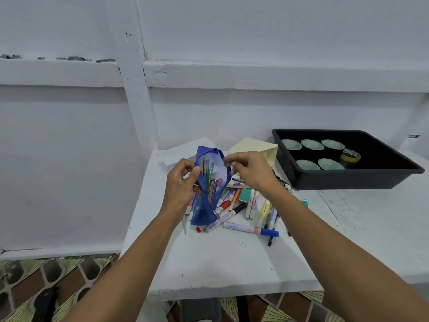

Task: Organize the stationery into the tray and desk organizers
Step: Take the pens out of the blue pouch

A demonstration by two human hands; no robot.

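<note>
The left hand (182, 184) grips the blue pouch (214, 175) by its side, and the right hand (251, 173) pinches its upper edge. The pouch hangs over the markers (251, 205) mid-tabletop (220, 263), with the tray (348, 181) at two o'clock.

Head camera, sole view: worn on my head, wide-angle, it faces forward and down at close range over the white table (209, 263), my left forearm (134, 263) and right forearm (325, 240) entering from the bottom edge, wall (232, 31) above, black tray (348, 182) at right, tiled floor (58, 275) at lower left.
</note>
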